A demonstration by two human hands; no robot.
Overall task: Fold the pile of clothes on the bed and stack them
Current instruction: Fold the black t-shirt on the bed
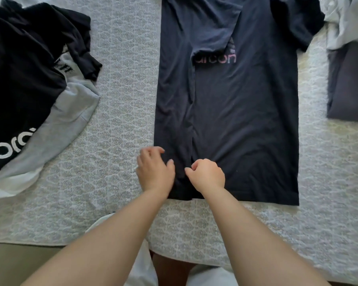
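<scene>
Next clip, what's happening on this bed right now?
A person is folding a navy T-shirt laid flat on the patterned bedspread. Its left side and sleeve are already folded in over the chest. Both hands are at the hem: the left hand on the folded edge, the right hand curled beside it. An unfolded pile of clothes waits at left; a folded dark garment lies at right.

A bed (120,120) with a pale patterned cover carries everything. A navy T-shirt (246,120) lies flat in the middle; at the left is a loose pile of black and grey clothes (29,89). At the right edge is a folded dark garment (349,85), and crumpled pale cloth (347,19) is at the far right.
</scene>
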